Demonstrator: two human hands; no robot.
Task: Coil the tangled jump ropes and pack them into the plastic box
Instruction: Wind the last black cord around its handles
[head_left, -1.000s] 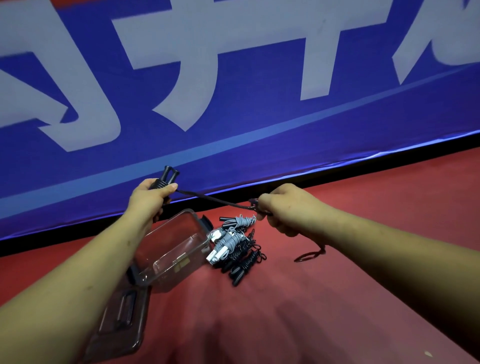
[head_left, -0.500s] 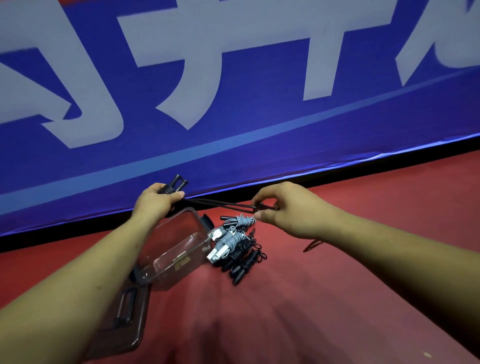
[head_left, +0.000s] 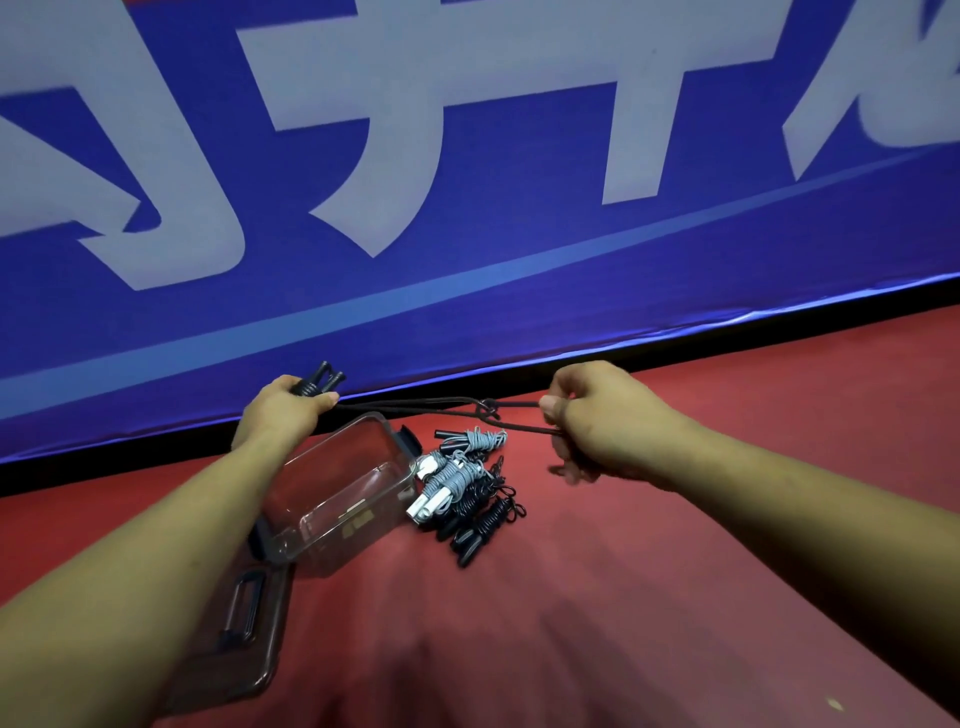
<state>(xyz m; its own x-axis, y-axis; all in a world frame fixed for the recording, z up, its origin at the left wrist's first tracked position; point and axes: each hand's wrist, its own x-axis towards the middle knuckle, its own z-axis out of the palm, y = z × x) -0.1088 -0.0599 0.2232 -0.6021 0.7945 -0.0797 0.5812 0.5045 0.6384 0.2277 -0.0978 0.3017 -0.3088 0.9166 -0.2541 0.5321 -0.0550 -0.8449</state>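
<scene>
Someone's stretching a black jump rope (head_left: 410, 408) above the plastic box (head_left: 337, 488)
The left hand (head_left: 283, 415) is gripping the handles (head_left: 323, 375), the right hand (head_left: 602, 421) is pinching the cord (head_left: 524, 427), maybe knotted midway.

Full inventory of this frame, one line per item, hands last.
black jump rope: one, black, stretched between both hands, knot near the right hand
coiled ropes: pile, number unclear, grey with white handles plus black, on the floor right of the box
plastic box: one, clear, open, on the floor below the left hand
lid: one, dark translucent, at the box's near end
floor: red
banner: one, blue with white characters, behind
left hand: grips the rope's black handles
right hand: pinches the rope
</scene>
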